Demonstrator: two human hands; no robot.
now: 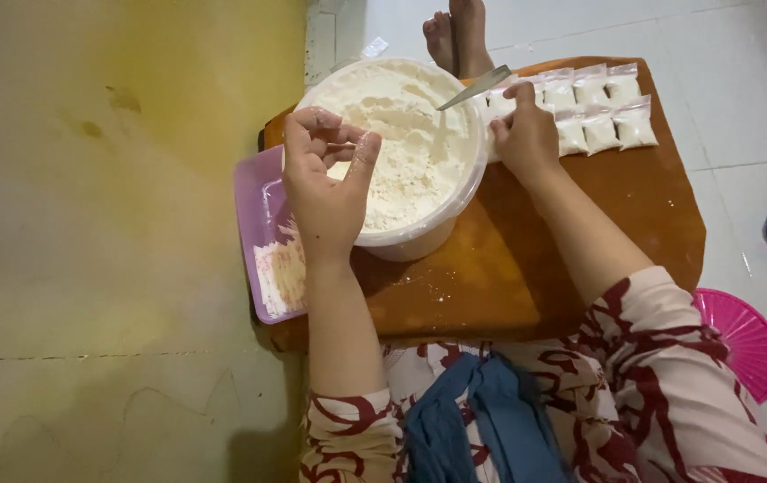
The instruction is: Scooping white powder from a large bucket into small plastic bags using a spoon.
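A round white tub [419, 234] full of white flour stands on a low brown wooden table [526, 268]. A metal spoon [476, 87] leans on the tub's far rim. My left hand [325, 183] hovers over the tub's near left side, fingers curled and dusted with flour, holding nothing that I can make out. My right hand [526, 134] rests on the table right of the tub, its fingers pressing on a small clear flour-filled bag [501, 105]. Several more filled bags [600, 107] lie in two rows at the table's far right.
A purple tray [263, 237] with clear plastic bags in it sits at the table's left edge. A pink round plastic item [741, 340] lies on the white tiled floor at the right. My bare feet [457, 36] show beyond the tub. A yellowish mat covers the floor at left.
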